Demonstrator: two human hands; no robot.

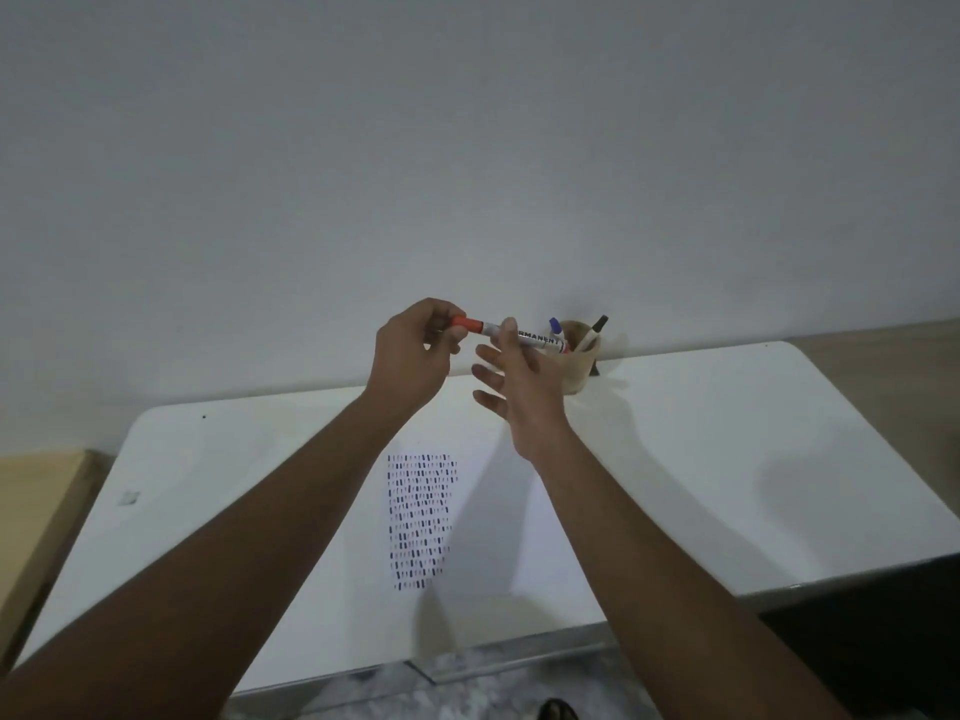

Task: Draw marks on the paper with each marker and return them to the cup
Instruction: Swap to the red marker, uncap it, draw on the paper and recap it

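Above the far part of the white bench (727,459), a white-barrelled marker with an orange-red cap (511,336) is held level in the air, its printed side reading "PERMANENT". The left hand (415,350) has a narrow grip on the orange-red cap end, fingertips pinched around it. The right hand (524,379) takes the barrel near its middle between thumb and forefinger, while its other fingers are spread wide and touch nothing. The far end of the marker points toward the round tan cup (584,366), which stands on the bench near the wall, just behind the right hand. Two more markers stand tilted in that cup: a blue-capped marker (556,327) on its left side and a black-capped marker (595,330) leaning to the right.

Below the hands, a white sheet of paper (498,511) lies flat on the bench. A tall block of short dark marks (420,519), set in many rows, covers its left part; the right part of the sheet is in the shadow of the arms. Both bare forearms reach in from the near edge. A pale grey wall (467,148) rises behind the bench, and a light wooden panel (36,517) shows at the left edge. Mottled grey floor (467,688) is visible under the near edge.
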